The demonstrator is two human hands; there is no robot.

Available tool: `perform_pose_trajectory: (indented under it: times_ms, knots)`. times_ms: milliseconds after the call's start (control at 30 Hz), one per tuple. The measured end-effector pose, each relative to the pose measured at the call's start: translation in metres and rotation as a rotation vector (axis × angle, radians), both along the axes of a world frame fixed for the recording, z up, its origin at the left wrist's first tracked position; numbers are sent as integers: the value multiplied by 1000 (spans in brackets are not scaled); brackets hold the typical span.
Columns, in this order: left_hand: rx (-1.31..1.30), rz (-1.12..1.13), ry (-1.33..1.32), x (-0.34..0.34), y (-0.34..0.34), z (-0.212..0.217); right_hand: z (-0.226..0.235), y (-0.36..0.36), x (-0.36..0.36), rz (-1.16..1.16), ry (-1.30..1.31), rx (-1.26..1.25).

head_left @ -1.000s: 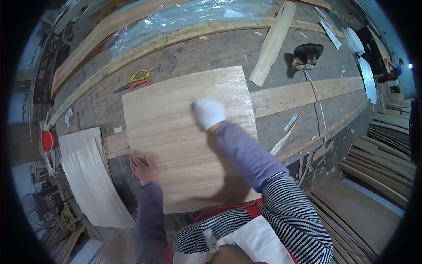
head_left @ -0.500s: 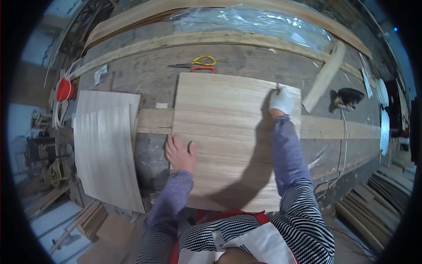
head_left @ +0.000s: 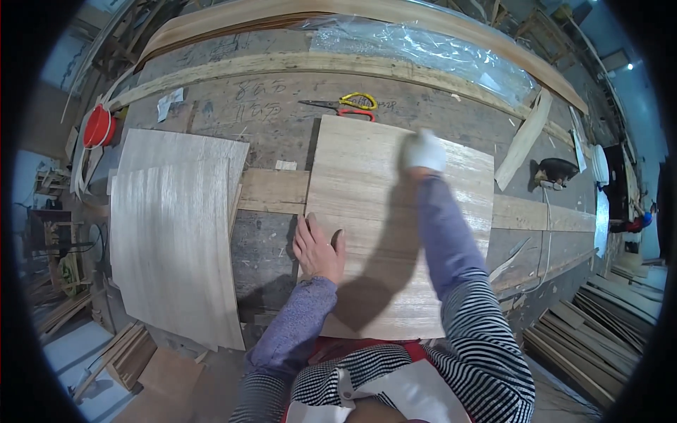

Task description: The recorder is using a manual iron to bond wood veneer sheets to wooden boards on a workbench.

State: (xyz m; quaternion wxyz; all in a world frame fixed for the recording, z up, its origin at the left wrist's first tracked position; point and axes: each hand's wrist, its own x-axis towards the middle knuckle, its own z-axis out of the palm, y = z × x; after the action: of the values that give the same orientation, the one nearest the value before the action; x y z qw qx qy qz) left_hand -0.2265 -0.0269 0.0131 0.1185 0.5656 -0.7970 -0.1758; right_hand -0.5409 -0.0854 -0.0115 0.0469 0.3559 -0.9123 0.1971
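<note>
A pale wood veneer sheet (head_left: 374,183) lies flat on the workbench in front of me. My left hand (head_left: 321,250), bare, rests on its left edge with the fingers spread and the thumb apart. Near the far edge of the sheet is my right hand (head_left: 424,151), in a white glove and smeared by motion; its fingers and anything in them cannot be made out. Just beyond the sheet's far left corner lie scissors (head_left: 349,106) with one yellow and one red handle loop. A stack of similar veneer sheets (head_left: 176,233) lies to the left.
A wooden strip (head_left: 275,190) runs across the bench under the sheet. Farther back are a long batten (head_left: 268,65) and clear plastic film (head_left: 423,53). A dark, rounded tool with a cord (head_left: 557,171) sits at the right. A red reel (head_left: 99,128) stands far left.
My right hand has moved left along the far part of the sheet, away from the far right corner. My left hand stays at the left edge. The whole view has shifted slightly.
</note>
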Motion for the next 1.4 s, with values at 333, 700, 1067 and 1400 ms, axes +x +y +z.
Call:
perform_pose_trajectory:
  times_ms: [333, 700, 1067, 1400]
  knots:
    - [-71, 27, -9, -10, 4, -11, -4, 91, 100, 49, -33, -15]
    - [-110, -65, 58, 9, 8, -20, 17, 373, 23, -529, 4, 103]
    - [42, -538, -77, 191, 106, 7, 18, 168, 302, 357, -135, 176]
    - [139, -516, 159, 292, 126, 23, 15, 156, 315, 374, -106, 112]
